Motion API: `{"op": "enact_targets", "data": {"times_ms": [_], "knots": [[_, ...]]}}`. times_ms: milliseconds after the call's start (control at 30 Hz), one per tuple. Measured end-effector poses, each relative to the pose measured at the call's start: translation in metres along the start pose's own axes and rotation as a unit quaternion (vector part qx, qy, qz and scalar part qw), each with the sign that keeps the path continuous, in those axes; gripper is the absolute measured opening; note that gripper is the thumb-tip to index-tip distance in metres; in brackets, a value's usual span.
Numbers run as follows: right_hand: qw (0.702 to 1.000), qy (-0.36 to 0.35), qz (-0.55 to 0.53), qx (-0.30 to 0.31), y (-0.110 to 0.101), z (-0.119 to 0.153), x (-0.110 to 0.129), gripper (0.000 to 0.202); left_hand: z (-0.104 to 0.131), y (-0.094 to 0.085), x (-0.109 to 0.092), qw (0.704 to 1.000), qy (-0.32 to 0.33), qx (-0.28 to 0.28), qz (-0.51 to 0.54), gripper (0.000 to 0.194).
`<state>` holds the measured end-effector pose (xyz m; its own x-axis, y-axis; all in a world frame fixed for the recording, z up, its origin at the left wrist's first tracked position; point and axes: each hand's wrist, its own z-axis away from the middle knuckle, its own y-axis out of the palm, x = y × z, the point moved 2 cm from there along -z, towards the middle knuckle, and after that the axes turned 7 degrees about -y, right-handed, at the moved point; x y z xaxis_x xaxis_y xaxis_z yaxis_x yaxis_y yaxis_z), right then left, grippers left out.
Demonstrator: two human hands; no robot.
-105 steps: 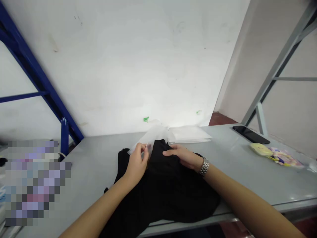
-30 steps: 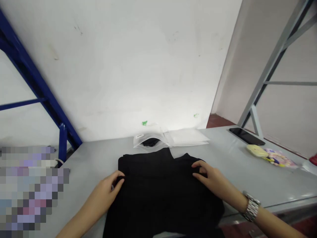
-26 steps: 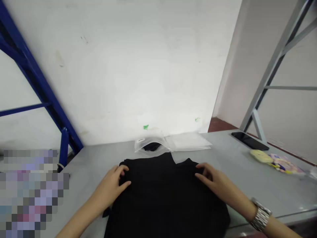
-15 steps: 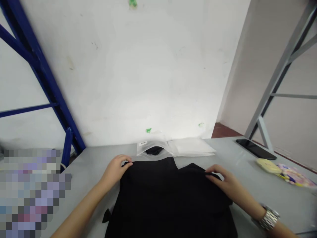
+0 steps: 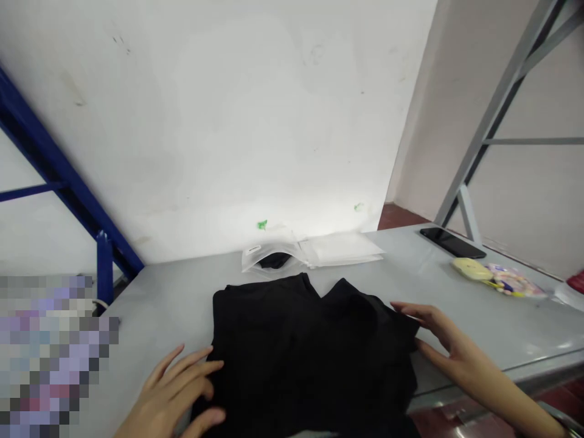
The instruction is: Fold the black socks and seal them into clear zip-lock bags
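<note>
A black garment [image 5: 310, 353] lies spread on the grey table in front of me, with a V-shaped notch in its far edge. My left hand [image 5: 176, 389] is at the garment's left side, fingers spread and their tips on the cloth. At the right side, my right hand [image 5: 440, 334] has its fingers stretched over the cloth's corner and its thumb apart, by the edge. Just beyond the garment is a clear plastic bag [image 5: 249, 258], its mouth gaping, with something black inside. Beside that bag lie flat whitish plastic bags [image 5: 344, 249].
The grey table [image 5: 177, 292] meets a white wall [image 5: 228, 121]. On its right lie a black phone [image 5: 451, 242], a pale yellow item [image 5: 472, 269] and a colourful trinket [image 5: 513, 281]. A blue metal frame [image 5: 68, 164] stands left, a grey one [image 5: 479, 134] right. Blurred-out items are at far left.
Both hands have let go of the garment's far edge. The left has come nearer along the left side, the right outward to the right edge. The view has shifted slightly.
</note>
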<state>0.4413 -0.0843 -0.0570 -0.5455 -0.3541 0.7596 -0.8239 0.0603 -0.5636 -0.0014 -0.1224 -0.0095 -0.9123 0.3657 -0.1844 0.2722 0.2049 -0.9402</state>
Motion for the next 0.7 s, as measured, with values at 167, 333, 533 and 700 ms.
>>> {"op": "enact_targets", "data": {"times_ms": [167,333,533,700], "knots": [[0.998,0.044,-0.035,0.019,0.001,-0.016,-0.005,0.035,-0.039,0.011,-0.049,0.999,0.0,-0.009,-0.033,0.051],[0.998,0.046,-0.051,-0.012,-0.003,-0.025,0.007,0.022,-0.058,0.044,-0.118,0.993,0.104,0.046,0.007,0.074],[0.996,0.036,-0.063,-0.044,-0.002,-0.049,0.058,0.017,-0.045,0.053,-0.143,0.98,0.17,0.095,0.034,0.078],[0.983,-0.017,-0.178,0.047,0.033,-0.085,0.14,0.012,-0.017,0.037,-0.122,0.975,0.189,0.121,0.008,0.073]]}}
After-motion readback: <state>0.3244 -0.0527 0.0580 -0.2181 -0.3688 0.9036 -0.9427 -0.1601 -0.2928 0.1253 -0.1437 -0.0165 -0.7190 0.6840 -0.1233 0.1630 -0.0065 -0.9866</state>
